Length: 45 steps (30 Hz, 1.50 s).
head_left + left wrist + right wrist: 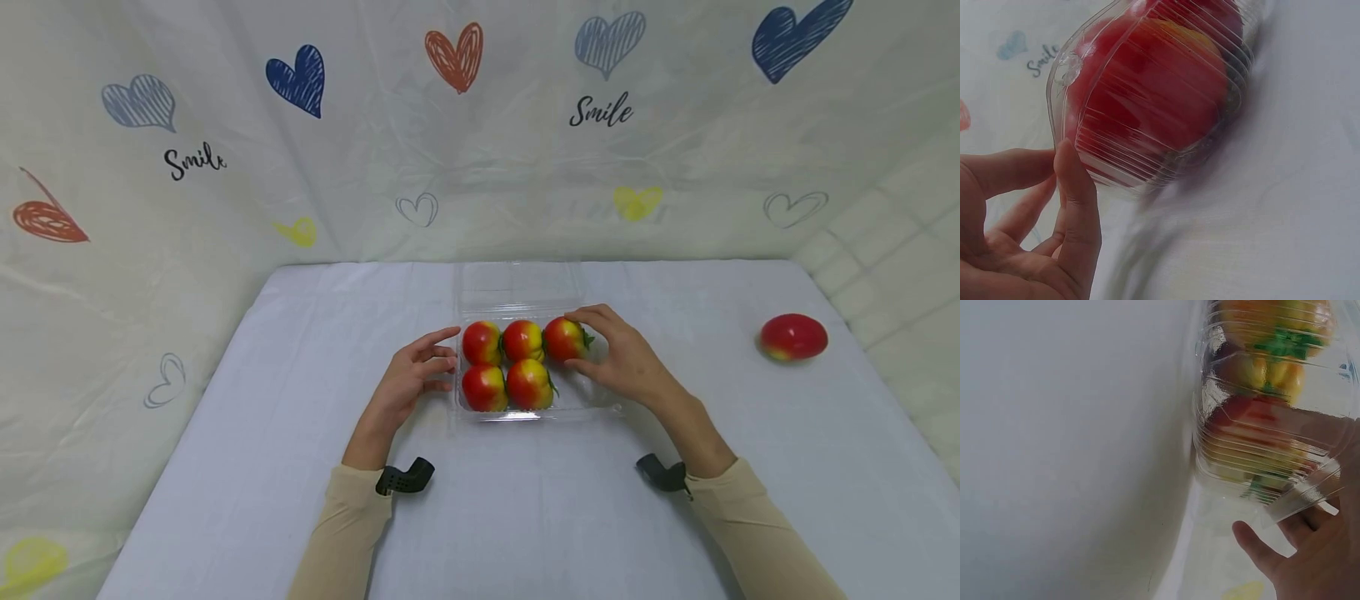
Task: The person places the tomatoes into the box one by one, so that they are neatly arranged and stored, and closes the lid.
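Observation:
A clear plastic container (585, 403) holds several red-and-yellow tomatoes in two rows. Its left rim meets the fingertips of my left hand (401, 379), whose fingers are spread and loosely bent. The left wrist view shows that hand (1035, 231) at the container's ribbed side (1129, 169). My right hand (626, 358) has its fingers and thumb around the back-right tomato (563, 339), which lies inside the container. In the right wrist view, the right hand (1316, 556) is partly seen through the clear plastic (1272, 425); its exact contact is hard to tell there.
A red oval fruit with a yellowish underside (793, 337) lies on the white-covered table (262, 467) at the right. The container's clear lid (517, 285) lies folded back behind it. A curtain with printed hearts (510, 150) hangs beyond the table's far edge.

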Each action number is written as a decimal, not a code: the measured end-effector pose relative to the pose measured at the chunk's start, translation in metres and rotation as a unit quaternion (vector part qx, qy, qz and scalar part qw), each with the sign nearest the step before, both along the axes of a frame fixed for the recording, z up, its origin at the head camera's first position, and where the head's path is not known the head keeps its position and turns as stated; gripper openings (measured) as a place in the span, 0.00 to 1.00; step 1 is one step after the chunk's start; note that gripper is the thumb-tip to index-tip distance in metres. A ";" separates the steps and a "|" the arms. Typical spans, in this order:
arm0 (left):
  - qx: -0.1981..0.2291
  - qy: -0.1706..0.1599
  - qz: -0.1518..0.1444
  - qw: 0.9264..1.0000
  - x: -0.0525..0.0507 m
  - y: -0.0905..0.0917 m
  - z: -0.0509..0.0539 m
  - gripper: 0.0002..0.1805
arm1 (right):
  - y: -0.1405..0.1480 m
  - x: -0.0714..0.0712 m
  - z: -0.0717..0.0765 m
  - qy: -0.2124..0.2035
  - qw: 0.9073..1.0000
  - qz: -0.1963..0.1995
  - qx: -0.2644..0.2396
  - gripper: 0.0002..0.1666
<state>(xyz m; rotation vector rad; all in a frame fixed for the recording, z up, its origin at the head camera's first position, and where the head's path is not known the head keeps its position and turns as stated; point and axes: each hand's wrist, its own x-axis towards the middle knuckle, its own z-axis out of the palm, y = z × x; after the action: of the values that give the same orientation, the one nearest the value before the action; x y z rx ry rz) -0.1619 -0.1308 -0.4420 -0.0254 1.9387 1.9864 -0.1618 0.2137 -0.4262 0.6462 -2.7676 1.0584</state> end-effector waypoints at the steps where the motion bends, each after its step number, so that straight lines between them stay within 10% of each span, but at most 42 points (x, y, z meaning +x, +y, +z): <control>1: 0.000 0.000 0.000 1.000 0.000 0.000 0.000 0.25 | 0.000 0.000 0.000 0.001 1.000 0.001 -0.003 0.40; 45: -0.010 -0.002 0.005 1.000 0.000 0.002 0.003 0.25 | 0.042 0.006 0.013 -0.037 0.996 -0.057 -0.066 0.38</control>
<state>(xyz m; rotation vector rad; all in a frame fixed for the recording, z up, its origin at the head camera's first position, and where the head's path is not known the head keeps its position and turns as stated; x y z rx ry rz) -0.1620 -0.1290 -0.4393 -0.0446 1.9595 1.9723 -0.1559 0.2561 -0.4137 0.4366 -2.7295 1.2510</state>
